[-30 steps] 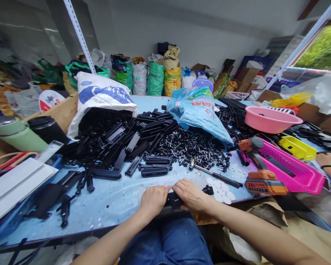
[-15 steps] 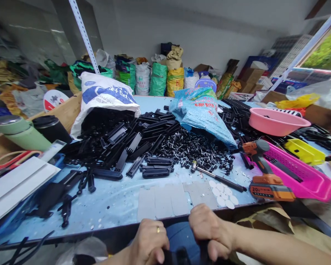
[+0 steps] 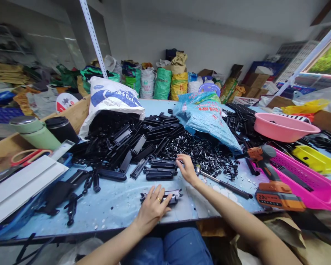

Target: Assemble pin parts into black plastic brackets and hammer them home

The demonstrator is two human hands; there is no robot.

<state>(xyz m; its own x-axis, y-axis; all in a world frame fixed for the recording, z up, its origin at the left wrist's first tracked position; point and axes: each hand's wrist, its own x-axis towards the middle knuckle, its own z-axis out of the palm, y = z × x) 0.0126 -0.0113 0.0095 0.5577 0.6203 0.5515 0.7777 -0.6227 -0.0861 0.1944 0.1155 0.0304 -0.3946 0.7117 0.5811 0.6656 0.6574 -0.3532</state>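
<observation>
On the near edge of the blue table, my left hand [image 3: 153,206] lies with spread fingers across a long black plastic part [image 3: 176,195]. Its palm and fingers cover the part's middle; both clip-like ends show. My right hand [image 3: 187,170] reaches over the table, fingers apart, at the near edge of a heap of small black-headed pins [image 3: 209,151]. Nothing shows between those fingers. Several similar black parts [image 3: 161,173] lie stacked just left of it. A small hammer [image 3: 226,184] rests beside my right wrist.
An orange cordless drill [image 3: 276,180] and a pink basket [image 3: 314,191] stand at right. A white sack [image 3: 113,95] and a blue sack [image 3: 206,114] spill black parts and pins. Scissors [image 3: 30,156], a green flask [image 3: 38,132] and white boards [image 3: 24,187] are at left.
Both hands have risen from the lap, where they gripped a dark part. A black part is now on the table under my left hand; my right hand has let go and moved to the pins.
</observation>
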